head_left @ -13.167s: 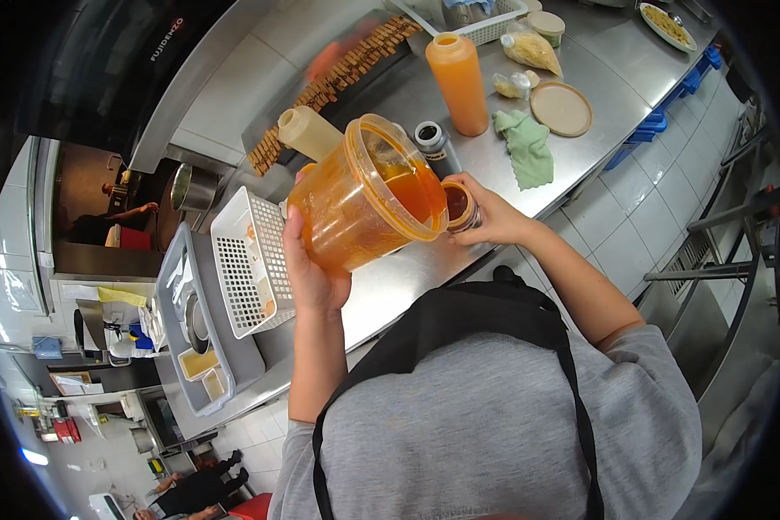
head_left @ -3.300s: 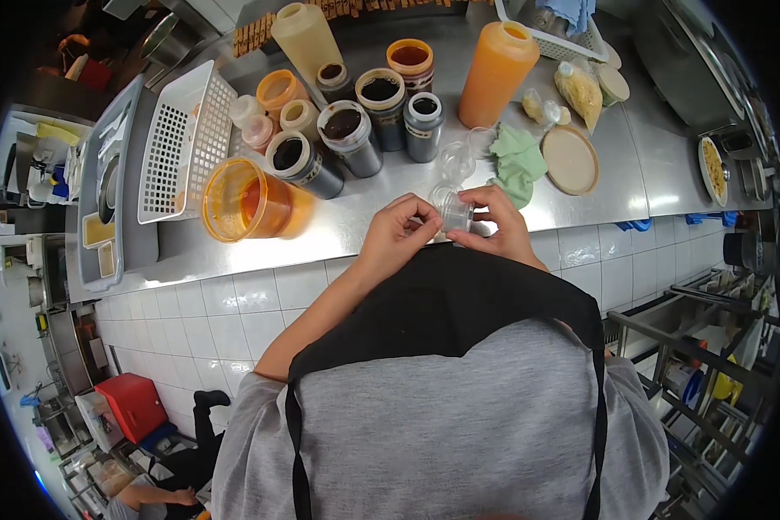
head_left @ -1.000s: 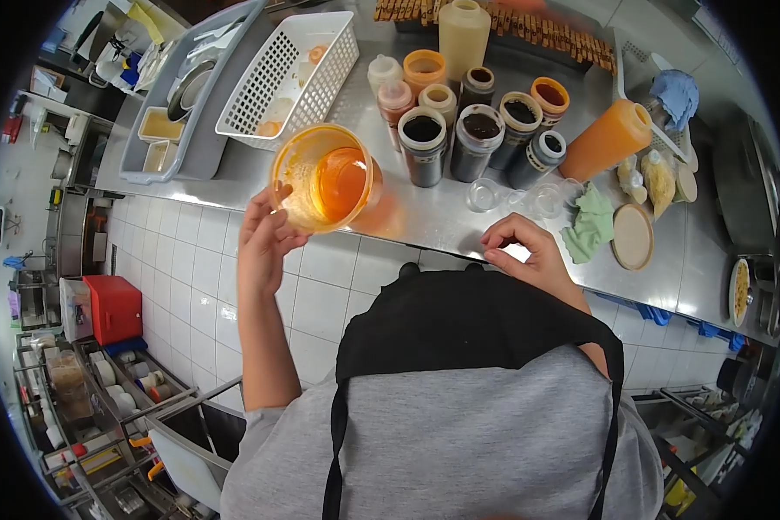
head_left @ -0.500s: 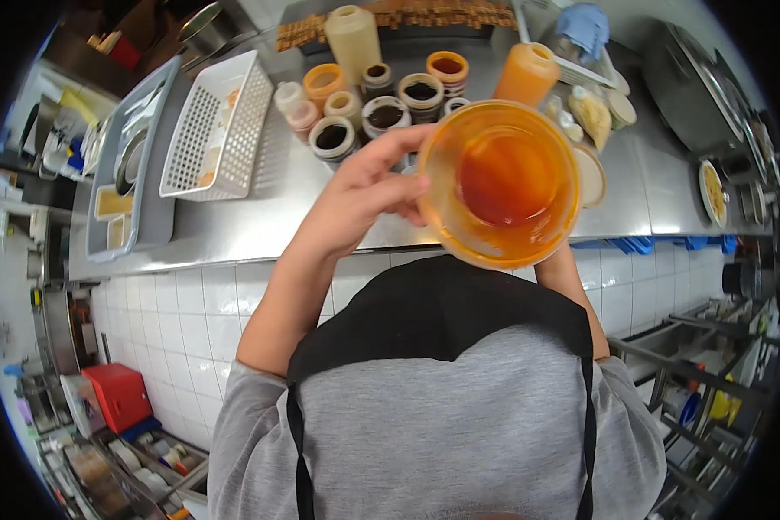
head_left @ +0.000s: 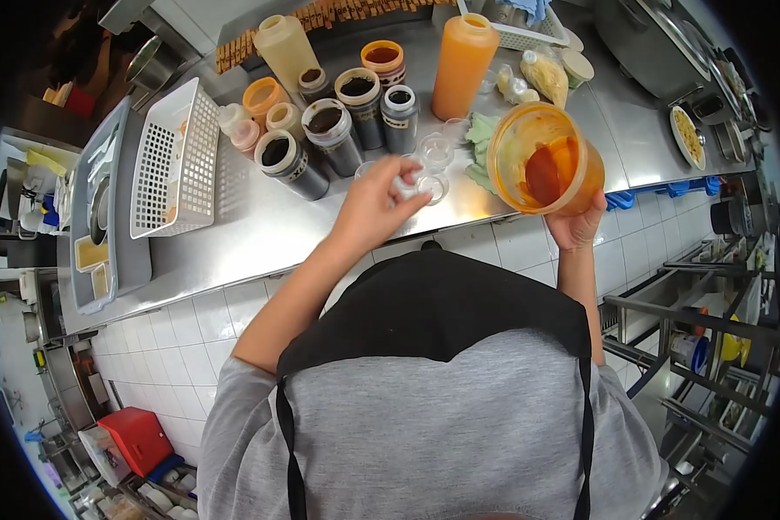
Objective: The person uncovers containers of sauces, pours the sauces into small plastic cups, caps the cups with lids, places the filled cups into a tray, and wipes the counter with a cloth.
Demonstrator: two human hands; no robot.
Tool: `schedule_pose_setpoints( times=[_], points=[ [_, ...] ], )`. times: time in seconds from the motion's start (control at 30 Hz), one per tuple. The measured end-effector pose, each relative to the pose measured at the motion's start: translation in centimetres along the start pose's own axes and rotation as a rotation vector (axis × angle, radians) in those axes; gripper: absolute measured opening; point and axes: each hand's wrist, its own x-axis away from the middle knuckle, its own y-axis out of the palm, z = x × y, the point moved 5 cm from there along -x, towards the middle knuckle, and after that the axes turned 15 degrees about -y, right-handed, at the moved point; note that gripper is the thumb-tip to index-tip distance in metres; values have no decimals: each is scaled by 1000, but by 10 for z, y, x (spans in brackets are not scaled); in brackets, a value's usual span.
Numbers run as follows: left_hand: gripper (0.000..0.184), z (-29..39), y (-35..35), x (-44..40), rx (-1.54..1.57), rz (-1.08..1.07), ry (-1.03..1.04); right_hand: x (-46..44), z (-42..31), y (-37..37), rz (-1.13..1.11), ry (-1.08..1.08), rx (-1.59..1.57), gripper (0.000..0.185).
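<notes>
My right hand grips a clear plastic tub from below and the right side. The tub is tilted, its open mouth facing me, with red-orange sauce inside and smears on the wall. My left hand hangs over the counter's front edge, thumb and fingers apart, among small clear plastic cups. Whether a fingertip touches a cup cannot be made out. Just behind that hand stand open bottles of dark sauce. A green leaf lies between the cups and the tub.
An orange squeeze bottle and a pale one stand farther back. On the left are a white perforated basket and a grey bin. Bagged food and a plate of food sit to the right on the steel counter.
My left hand has come away from the tub's rim and moved down-left toward the small cups. The tub has shifted right and tilted, now in my right hand. The view has turned slightly.
</notes>
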Motion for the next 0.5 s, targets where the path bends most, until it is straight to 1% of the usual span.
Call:
schedule_pose_setpoints(
  times=[0.03,0.1,0.17,0.2,0.27,0.4,0.47,0.5],
  points=[
    [43,-13,4,5,-131,49,3,0,1,0,-6,11,38,75],
    [42,-39,15,11,-157,91,-8,0,5,-3,-14,33,80,74],
    [42,-44,19,15,-241,173,-24,-2,12,-7,12,44,122,72],
    [42,-50,21,12,-235,182,-33,-3,14,-5,5,56,124,72],
    [41,-44,20,8,-500,410,305,-5,19,7,-11,105,143,77],
    [35,-38,26,3,-553,401,347,-10,22,17,21,91,112,77],
    [25,-34,37,-6,-734,421,417,-12,22,17,23,99,45,76],
    [17,-41,43,-11,-774,406,430,-12,22,17,22,103,46,76]
  ],
)
